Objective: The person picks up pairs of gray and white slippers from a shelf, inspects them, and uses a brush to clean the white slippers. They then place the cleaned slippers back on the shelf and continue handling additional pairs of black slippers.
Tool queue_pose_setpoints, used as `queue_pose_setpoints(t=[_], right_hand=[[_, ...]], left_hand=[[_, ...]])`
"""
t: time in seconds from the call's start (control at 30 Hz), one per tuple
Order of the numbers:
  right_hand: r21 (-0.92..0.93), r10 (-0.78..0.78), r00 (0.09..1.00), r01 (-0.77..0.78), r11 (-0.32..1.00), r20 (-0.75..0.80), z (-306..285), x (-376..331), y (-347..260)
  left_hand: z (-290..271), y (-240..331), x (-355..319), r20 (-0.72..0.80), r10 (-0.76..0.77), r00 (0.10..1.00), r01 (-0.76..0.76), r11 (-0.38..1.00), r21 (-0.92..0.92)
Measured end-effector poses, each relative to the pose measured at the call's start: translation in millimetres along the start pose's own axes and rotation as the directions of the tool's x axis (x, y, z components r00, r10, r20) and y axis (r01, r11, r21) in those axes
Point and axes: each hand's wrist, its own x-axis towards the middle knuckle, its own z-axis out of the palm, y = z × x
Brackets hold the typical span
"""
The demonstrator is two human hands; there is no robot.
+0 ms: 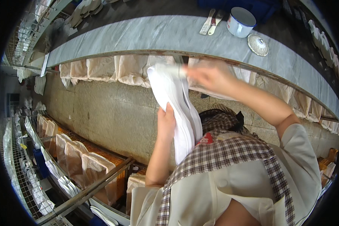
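Observation:
My left hand [167,119] grips a stack of white shoe insoles [180,113] upright before my body, its thumb pressed against their face. The stack's lower end rests by my checked apron [229,152]. In my right hand [211,76] is a pale flat brush [173,70], smeared by motion, across the top end of the insoles. Whether its bristles touch them I cannot tell. Behind the stack, the right-hand edges of several insoles show close together.
A grey marble-look bench [139,35] curves ahead, bearing a white enamel mug [240,27], its lid [258,44] and flat brushes [207,23]. Cloth-lined bins [101,69] sit below it. On the left stand more lined bins [73,152] and a wire rack [17,173] with white insoles.

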Motion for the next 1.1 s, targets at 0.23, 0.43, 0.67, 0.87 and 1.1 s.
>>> queue_pose_setpoints(t=[0.23, 0.43, 0.67, 0.87, 1.1], right_hand=[[0.309, -0.228, 0.963, 0.175, 0.935, 0.143, -13.3, -40.5, -19.7], [0.230, -0.127, 0.991, 0.115, 0.966, 0.038, 8.7, -47.7, -27.8], [0.124, -0.113, 0.991, 0.103, 0.987, 0.076, 0.7, -55.7, -20.6], [0.143, -0.200, 0.974, 0.184, 0.972, 0.108, -6.0, -54.7, -22.6], [0.258, -0.182, 0.976, 0.147, 0.955, 0.117, -8.2, -57.1, -25.0]], left_hand=[[-2.4, 14.9, 12.8, -0.133, 0.013, 0.991, -0.037, 0.983, -0.179], [4.5, 6.5, 4.6, -0.234, -0.092, 0.968, 0.081, 0.995, -0.059], [-4.2, 0.9, 8.1, -0.007, 0.101, 0.995, -0.101, 0.994, -0.044], [-3.9, 3.4, 6.4, -0.069, 0.052, 0.996, -0.049, 0.997, 0.054], [-0.3, 1.2, 4.3, -0.075, 0.062, 0.995, -0.065, 0.997, -0.052]])
